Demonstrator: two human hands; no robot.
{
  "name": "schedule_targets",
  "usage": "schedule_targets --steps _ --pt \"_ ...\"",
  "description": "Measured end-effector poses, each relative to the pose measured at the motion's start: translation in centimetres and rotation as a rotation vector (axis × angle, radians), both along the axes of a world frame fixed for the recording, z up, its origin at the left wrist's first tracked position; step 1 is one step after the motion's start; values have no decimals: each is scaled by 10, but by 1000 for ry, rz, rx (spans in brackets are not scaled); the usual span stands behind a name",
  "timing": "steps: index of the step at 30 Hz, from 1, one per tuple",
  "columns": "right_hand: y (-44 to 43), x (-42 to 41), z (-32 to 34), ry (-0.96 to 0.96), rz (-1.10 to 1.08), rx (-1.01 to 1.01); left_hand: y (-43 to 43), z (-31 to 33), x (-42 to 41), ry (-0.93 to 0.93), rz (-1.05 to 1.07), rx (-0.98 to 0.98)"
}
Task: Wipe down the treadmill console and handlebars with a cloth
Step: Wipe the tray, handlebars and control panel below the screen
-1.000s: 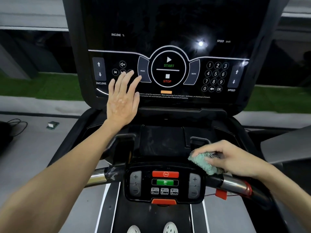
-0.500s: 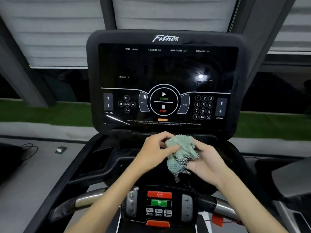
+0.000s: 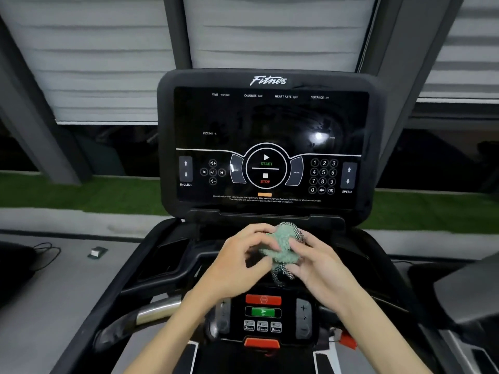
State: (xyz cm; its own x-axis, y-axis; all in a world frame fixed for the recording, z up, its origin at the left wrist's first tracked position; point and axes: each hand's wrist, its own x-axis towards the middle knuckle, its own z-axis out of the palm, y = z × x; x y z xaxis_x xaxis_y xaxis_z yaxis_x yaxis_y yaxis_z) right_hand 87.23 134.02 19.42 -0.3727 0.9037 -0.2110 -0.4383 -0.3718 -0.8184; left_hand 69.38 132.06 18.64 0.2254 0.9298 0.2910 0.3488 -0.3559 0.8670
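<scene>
The black treadmill console [image 3: 266,122] stands upright ahead, its screen dark with printed START and STOP marks. In front of its lower edge both hands hold a bunched green cloth [image 3: 282,245] with a chequered edge hanging down. My left hand [image 3: 237,263] pinches the cloth's left side with curled fingers. My right hand [image 3: 316,263] grips it from the right and below. A chrome and black handlebar [image 3: 159,309] runs across low down, on either side of a small control panel [image 3: 263,314] with red and green buttons.
A red safety clip [image 3: 347,341] hangs at the right of the handlebar. On the grey floor at left lie a small box [image 3: 97,251] and a black cable [image 3: 44,253]. Window blinds and a strip of green turf fill the background.
My left hand left the console screen and joined my right hand at the cloth. The cloth came up off the right handlebar to the middle below the console. The view tilted upward.
</scene>
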Motion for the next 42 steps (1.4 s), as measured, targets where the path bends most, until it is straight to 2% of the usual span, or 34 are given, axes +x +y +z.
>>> schedule_targets --steps 3,5,10,15,17,20,21,23,25,27,29,32,35,38,42 --pt "-20 -14 2 -81 -90 55 -16 2 -5 -174 93 -77" --pt "-39 -29 2 -67 -139 57 -25 2 -14 -168 169 -119" --pt "-92 -68 -14 49 -182 -15 -56 -18 -44 -192 169 -245" --pt "-138 -81 -31 -10 -220 -49 -90 -45 -54 -150 71 -268" --pt "-147 -83 -33 -197 -326 0 -95 -56 -62 -19 95 -139" --pt "-144 -80 -29 -827 -561 310 -98 -72 -79 274 222 77" --pt "-139 -81 -28 -982 -590 417 -98 -80 -85 400 254 106" --pt "-124 -88 -28 -1188 -579 624 -100 -95 -95 657 281 73" --pt "-105 -99 -36 -1353 -509 928 -100 -109 -99 812 291 -33" --pt "-92 -108 -55 -1437 -359 1127 -101 -120 -99 868 302 -124" --pt "-90 -113 -77 -1553 -229 1132 -101 -125 -98 905 315 -149" --pt "-103 -111 -100 -1649 -209 1114 -98 -132 -96 897 361 -90" --pt "-121 -101 -121 -1659 -143 1226 -96 -139 -94 868 391 -56" --pt "-132 -95 -133 -1664 -106 1239 -96 -139 -93 835 405 -68" --pt "-108 -104 -115 -1676 -92 1318 -98 -138 -96 777 388 -76"
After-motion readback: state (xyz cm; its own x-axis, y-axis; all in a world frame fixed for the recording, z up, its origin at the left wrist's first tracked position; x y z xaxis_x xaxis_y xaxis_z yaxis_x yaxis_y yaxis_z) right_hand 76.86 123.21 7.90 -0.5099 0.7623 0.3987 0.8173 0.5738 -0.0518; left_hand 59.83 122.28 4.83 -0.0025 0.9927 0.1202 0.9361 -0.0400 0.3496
